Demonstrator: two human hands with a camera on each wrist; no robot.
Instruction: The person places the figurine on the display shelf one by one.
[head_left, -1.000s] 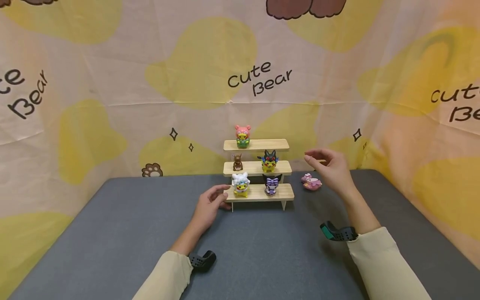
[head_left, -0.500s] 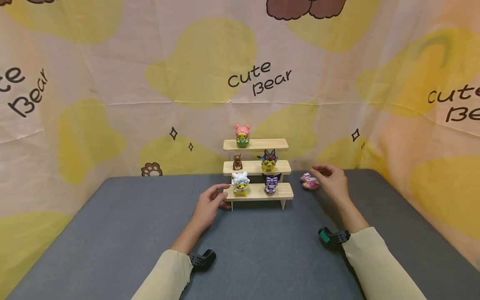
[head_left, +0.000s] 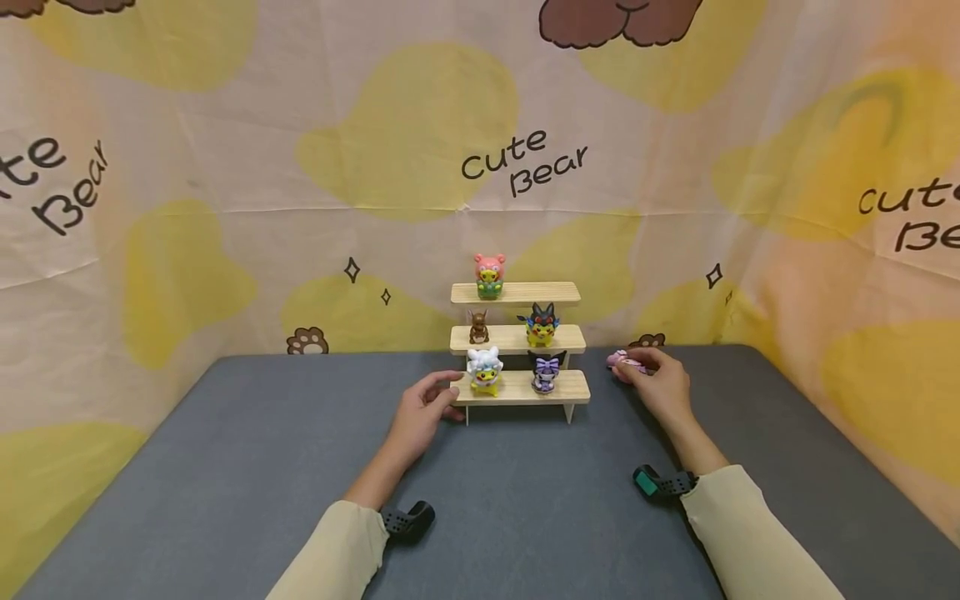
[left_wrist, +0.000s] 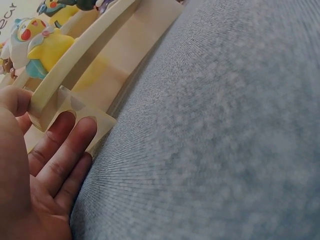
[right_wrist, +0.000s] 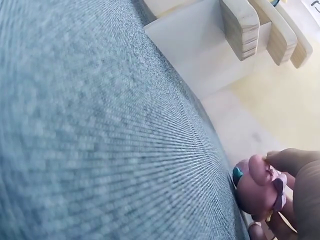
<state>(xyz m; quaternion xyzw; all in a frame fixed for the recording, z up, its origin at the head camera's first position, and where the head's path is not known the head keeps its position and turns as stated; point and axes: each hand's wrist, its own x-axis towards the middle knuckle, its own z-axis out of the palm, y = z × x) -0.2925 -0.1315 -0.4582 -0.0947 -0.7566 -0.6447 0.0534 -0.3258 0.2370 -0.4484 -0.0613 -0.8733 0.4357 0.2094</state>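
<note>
A small pink figurine (head_left: 620, 364) with a purple bow lies on the table right of the wooden display stand. My right hand (head_left: 663, 387) pinches it, the thumb on one side and fingers on the other, and partly covers it. In the right wrist view the figurine (right_wrist: 256, 192) is close against the grey cloth. My left hand (head_left: 416, 417) holds the left end of the display stand's (head_left: 517, 392) lowest step. In the left wrist view, its thumb is at the step's end, and other fingers (left_wrist: 70, 145) reach under to the clear side leg.
On the stand are a white-hooded figurine (head_left: 484, 372) and a purple-bowed figurine (head_left: 546, 373) below, a brown figurine (head_left: 478, 327) and a dark-hooded figurine (head_left: 542, 325) mid-level, and a pink-hooded figurine (head_left: 490, 277) on top. A printed curtain (head_left: 337, 167) hangs behind the grey table (head_left: 480, 517).
My right hand has come down and slightly left from above the pink figurine and taken hold of it. The left hand stays at the stand.
</note>
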